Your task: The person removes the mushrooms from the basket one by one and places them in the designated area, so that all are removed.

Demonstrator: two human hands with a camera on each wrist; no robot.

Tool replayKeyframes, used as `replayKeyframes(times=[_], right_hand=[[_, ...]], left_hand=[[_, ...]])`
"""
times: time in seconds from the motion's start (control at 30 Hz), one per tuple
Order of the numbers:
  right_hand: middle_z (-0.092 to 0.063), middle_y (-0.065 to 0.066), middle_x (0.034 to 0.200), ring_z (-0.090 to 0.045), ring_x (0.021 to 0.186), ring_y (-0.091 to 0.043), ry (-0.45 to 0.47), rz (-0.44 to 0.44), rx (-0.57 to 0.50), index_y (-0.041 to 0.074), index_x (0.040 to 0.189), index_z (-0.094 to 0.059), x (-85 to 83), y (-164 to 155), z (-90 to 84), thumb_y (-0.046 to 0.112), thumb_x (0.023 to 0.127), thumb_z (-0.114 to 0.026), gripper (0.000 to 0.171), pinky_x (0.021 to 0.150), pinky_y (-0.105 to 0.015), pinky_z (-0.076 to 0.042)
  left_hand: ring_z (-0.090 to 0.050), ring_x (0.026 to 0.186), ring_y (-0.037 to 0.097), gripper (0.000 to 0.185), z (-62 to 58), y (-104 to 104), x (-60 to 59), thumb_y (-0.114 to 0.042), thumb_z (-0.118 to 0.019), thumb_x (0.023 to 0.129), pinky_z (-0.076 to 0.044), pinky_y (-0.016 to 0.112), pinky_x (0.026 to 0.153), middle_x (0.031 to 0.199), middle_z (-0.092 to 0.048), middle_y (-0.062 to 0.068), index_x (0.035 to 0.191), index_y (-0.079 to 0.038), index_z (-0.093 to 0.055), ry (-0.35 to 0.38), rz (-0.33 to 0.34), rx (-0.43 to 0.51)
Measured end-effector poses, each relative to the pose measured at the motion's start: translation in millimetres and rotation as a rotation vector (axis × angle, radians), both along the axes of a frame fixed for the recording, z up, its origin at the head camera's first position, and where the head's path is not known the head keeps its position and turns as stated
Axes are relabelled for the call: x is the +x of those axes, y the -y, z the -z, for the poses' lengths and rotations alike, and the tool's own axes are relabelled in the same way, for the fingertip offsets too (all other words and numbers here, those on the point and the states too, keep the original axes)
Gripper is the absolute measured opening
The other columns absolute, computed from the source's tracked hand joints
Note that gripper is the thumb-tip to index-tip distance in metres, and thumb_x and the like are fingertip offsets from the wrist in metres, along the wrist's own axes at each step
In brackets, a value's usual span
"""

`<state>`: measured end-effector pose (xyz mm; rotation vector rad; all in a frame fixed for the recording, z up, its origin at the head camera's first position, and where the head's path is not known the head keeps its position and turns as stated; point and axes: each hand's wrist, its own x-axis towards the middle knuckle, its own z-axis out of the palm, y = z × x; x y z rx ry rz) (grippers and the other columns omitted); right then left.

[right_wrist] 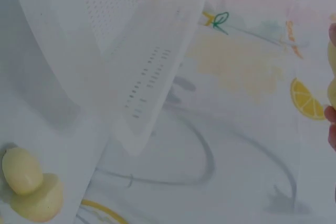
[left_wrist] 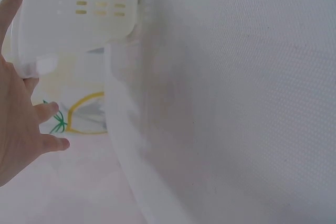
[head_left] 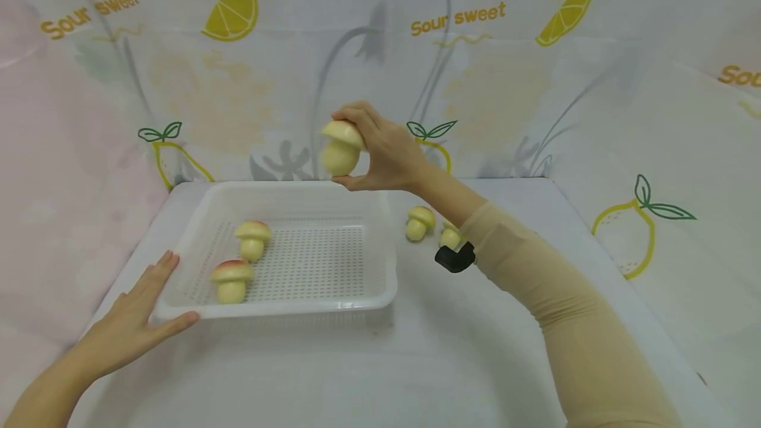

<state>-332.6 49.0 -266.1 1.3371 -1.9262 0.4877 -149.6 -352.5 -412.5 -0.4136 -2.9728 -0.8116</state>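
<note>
While the right hand (head_left: pixel 380 150) pinches a toy mushroom (head_left: pixel 340 148) at frame centre, above the white basket (head_left: pixel 380 263)'s far rim, a loose release could bounce it out; the left hand (head_left: pixel 139 319), fingers flat, steadies the lower-left corner.

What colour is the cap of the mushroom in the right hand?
Pale yellow with a faint pink blush on the held mushroom, gripped by the right hand; the head view shows it best.
</note>
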Motion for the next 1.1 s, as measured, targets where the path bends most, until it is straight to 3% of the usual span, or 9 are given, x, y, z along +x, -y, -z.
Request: replayKeyframes(times=[0.3,0.4,0.53,0.77,1.1], right_hand=[[-0.052,-0.014,0.119,-0.060,0.094,-0.022,0.003,0.019,-0.010,0.001,0.125,-0.046,-1.9,-24,2.8,0.040,0.065,-0.081,0.079,0.067,-0.034,-0.055],[-0.052,-0.014,0.119,-0.059,0.097,-0.023,0.013,0.021,-0.010,0.000,0.125,-0.045,-3.0,-33,2.4,0.038,0.066,-0.082,0.079,0.073,-0.034,-0.054],[-0.052,-0.015,0.119,-0.059,0.100,-0.023,0.022,0.055,-0.012,-0.001,0.125,-0.045,-3.5,-47,0.8,0.038,0.066,-0.082,0.080,0.078,-0.035,-0.053],[-0.053,-0.013,0.121,-0.059,0.102,-0.024,0.035,0.136,-0.014,0.000,0.126,-0.046,-2.1,-69,-2.8,0.039,0.065,-0.082,0.080,0.076,-0.038,-0.054],[-0.053,-0.015,0.120,-0.059,0.102,-0.025,0.024,0.175,-0.005,0.000,0.126,-0.047,-0.3,-93,4.2,0.040,0.065,-0.081,0.081,0.076,-0.040,-0.055]], left_hand=[[0.007,0.143,0.042,0.095,0.4,0,-0.7,-0.035,-0.064,0.092,0.010,0.073,0.100,0.160,0.005,0.014,0.156,-0.019,0.004,0.014,-0.005,-0.010],[0.008,0.143,0.041,0.094,0.7,1,-0.8,-0.034,-0.064,0.091,0.011,0.072,0.100,0.160,0.005,0.014,0.156,-0.018,0.003,0.007,-0.004,-0.010],[0.008,0.144,0.040,0.095,1.0,2,-1.2,-0.033,-0.065,0.091,0.012,0.072,0.100,0.161,0.005,0.012,0.156,-0.017,0.002,-0.006,0.004,-0.006],[0.008,0.144,0.040,0.095,1.3,3,-1.5,-0.032,-0.065,0.091,0.013,0.071,0.100,0.161,0.005,0.012,0.156,-0.016,0.002,-0.003,0.010,-0.003],[0.007,0.145,0.038,0.095,3.3,2,-1.9,-0.031,-0.066,0.090,0.012,0.072,0.100,0.161,0.003,0.014,0.156,-0.015,0.001,-0.019,0.013,-0.006]])
